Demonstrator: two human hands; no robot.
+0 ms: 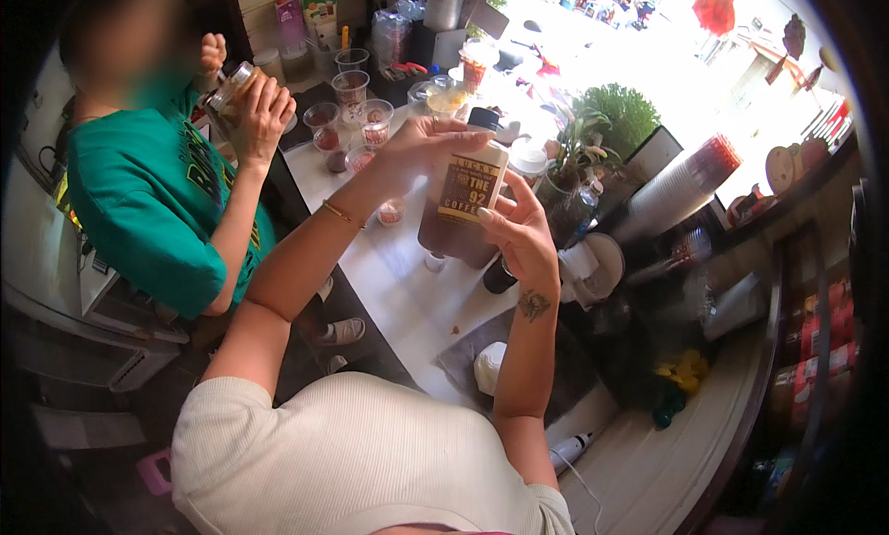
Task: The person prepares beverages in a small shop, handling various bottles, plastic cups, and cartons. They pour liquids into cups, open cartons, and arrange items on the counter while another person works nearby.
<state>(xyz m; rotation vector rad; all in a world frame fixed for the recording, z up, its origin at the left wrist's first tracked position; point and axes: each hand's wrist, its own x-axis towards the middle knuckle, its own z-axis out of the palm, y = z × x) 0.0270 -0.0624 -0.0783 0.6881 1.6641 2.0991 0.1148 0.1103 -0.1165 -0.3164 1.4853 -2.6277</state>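
Note:
A flat plastic bottle of brown liquid (455,222), with a black cap and a dark printed label, is held up over the white counter (389,292). My left hand (434,146) is at its neck and shoulder, the thumb close below the cap. My right hand (517,222) grips the bottle's lower right side, fingers behind it and thumb on the label's edge. Clear plastic cups (376,122), several with reddish-brown contents or prints, stand beyond my left forearm. A lidded white cup (529,159) stands just behind the bottle.
At the left a co-worker in a green shirt (153,202) holds a glass jar (239,87). Potted plants (615,115) and a long stack of cups (687,181) line the right side. A dark mat (458,358) bears a white round object (489,368). A corded white appliance (571,450) lies nearer.

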